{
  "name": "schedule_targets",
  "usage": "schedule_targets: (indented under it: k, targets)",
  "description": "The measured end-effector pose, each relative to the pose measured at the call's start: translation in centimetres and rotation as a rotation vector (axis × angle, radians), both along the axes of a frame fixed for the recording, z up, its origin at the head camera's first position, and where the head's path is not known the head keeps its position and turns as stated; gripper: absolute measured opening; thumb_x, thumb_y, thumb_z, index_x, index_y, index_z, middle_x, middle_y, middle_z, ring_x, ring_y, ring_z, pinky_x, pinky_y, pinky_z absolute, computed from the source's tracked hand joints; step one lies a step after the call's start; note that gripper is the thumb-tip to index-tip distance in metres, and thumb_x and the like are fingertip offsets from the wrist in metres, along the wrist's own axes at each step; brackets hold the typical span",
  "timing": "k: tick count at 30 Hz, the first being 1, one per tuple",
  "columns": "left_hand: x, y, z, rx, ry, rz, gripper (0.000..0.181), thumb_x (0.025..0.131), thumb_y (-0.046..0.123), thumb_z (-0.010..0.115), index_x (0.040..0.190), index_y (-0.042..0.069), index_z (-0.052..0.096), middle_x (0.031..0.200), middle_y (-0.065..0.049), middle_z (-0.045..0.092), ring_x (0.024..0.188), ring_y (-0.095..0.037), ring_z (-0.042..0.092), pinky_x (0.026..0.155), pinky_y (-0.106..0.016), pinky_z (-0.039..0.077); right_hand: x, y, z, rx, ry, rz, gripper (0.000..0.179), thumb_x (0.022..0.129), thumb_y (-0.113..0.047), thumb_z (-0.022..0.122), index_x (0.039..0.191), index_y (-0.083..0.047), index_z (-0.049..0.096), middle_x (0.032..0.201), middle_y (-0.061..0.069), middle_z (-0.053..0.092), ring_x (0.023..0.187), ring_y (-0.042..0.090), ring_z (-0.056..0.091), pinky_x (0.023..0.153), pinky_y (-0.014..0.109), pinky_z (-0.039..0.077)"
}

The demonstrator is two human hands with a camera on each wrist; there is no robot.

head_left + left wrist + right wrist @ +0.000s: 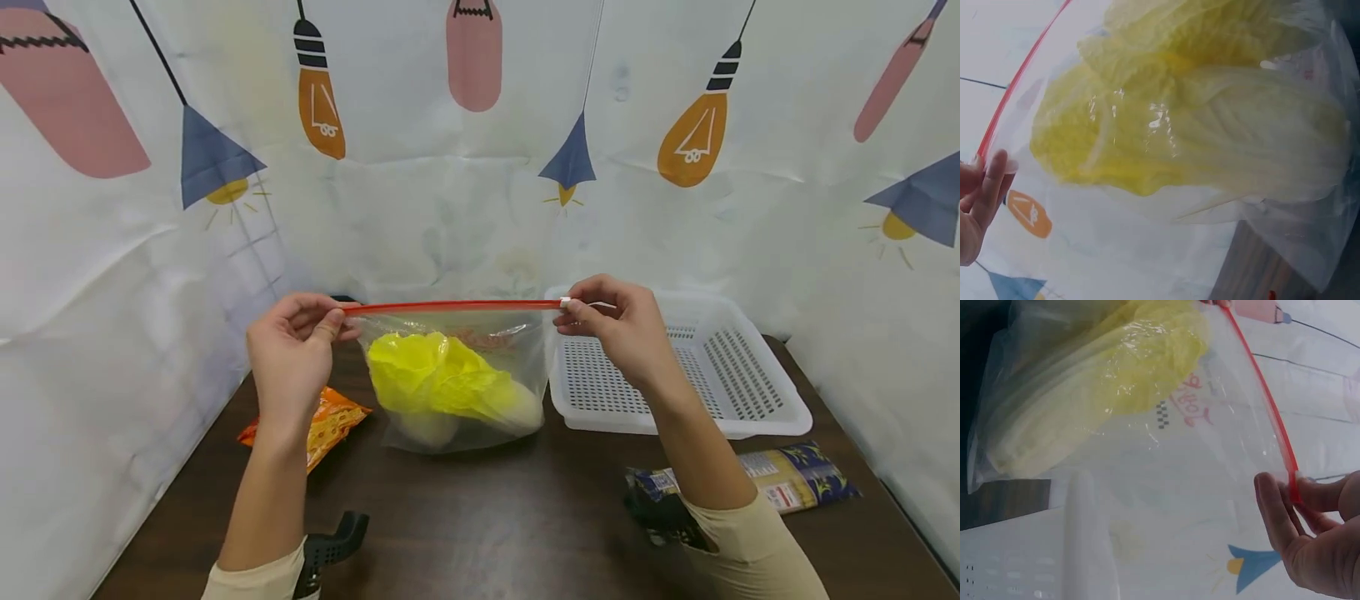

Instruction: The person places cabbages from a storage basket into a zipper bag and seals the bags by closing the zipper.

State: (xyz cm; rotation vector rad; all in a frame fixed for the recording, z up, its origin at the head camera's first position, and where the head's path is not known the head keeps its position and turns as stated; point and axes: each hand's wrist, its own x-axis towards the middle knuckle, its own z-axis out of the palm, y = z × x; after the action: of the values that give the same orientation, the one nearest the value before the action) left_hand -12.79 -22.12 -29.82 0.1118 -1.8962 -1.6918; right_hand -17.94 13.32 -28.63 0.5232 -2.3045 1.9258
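Note:
Between both hands hangs a clear zip bag (465, 433) with a red zip strip (457, 306) stretched level along its top. Yellow-green leaves of napa cabbage (442, 371) with pale stalks fill the bag. My left hand (296, 350) pinches the strip's left end between thumb and fingers. At the other end, my right hand (618, 329) pinches the strip beside a small white slider (566, 302). In the right wrist view, thumb and fingers close on the red strip (1266, 394), and reddish lettering shows on the bag.
A white perforated plastic basket (780, 400) stands behind the right forearm. An orange snack packet (333, 425) lies by the left forearm. A blue and yellow packet (802, 475) lies at the right on the dark table (480, 517). A lamp-patterned cloth (480, 217) hangs behind.

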Motion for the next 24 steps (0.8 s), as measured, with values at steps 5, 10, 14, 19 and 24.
schedule_targets:
  k: [5, 10, 14, 19, 24]
  targets:
    - [-2.8, -0.3, 0.6, 0.080, 0.054, -0.042, 0.002, 0.096, -0.003, 0.069, 0.096, -0.004, 0.071, 0.086, -0.006, 0.074, 0.075, -0.017, 0.076, 0.076, -0.028, 0.064, -2.7, -1.1, 0.1, -0.098, 0.017, -0.020, 0.015, 0.099, -0.004, 0.069, 0.108, 0.007, 0.067, 0.105, 0.019, 0.067, 0.091, 0.025, 0.078, 0.086, 0.034, 0.063]
    - [-4.9, -0.8, -0.4, 0.079, 0.160, -0.112, 0.005, 0.096, -0.004, 0.068, 0.098, -0.008, 0.069, 0.090, -0.009, 0.074, 0.086, -0.022, 0.075, 0.083, -0.028, 0.063, -4.1, -2.1, -0.9, -0.108, 0.122, -0.032, 0.013, 0.098, 0.000, 0.068, 0.108, 0.008, 0.066, 0.105, 0.013, 0.064, 0.100, 0.024, 0.075, 0.092, 0.029, 0.061]
    - [-4.3, -1.8, -2.4, -0.079, 0.040, -0.139, 0.008, 0.097, 0.002, 0.070, 0.102, -0.005, 0.071, 0.091, 0.001, 0.076, 0.088, -0.015, 0.075, 0.082, -0.020, 0.060, -3.2, -1.9, -2.3, 0.106, 0.115, -0.069, 0.010, 0.097, -0.008, 0.073, 0.105, -0.002, 0.073, 0.107, 0.009, 0.071, 0.103, 0.021, 0.076, 0.087, 0.030, 0.058]
    - [-2.3, -3.0, -4.1, -0.316, -0.077, -0.226, 0.018, 0.094, 0.009, 0.077, 0.110, 0.002, 0.074, 0.099, -0.004, 0.076, 0.089, -0.006, 0.075, 0.082, -0.016, 0.059, -0.9, -0.8, -3.4, 0.304, 0.073, -0.077, 0.009, 0.096, -0.017, 0.075, 0.103, -0.012, 0.076, 0.106, 0.005, 0.076, 0.102, 0.022, 0.077, 0.083, 0.040, 0.055]
    - [0.2, -3.5, -4.7, -0.566, -0.141, -0.274, 0.017, 0.090, 0.012, 0.082, 0.107, 0.012, 0.079, 0.100, -0.005, 0.078, 0.087, -0.005, 0.077, 0.075, -0.016, 0.060, 1.5, -0.6, -4.1, 0.430, 0.085, -0.046, 0.009, 0.094, -0.016, 0.077, 0.103, -0.014, 0.077, 0.099, 0.000, 0.078, 0.094, 0.018, 0.077, 0.081, 0.038, 0.060]
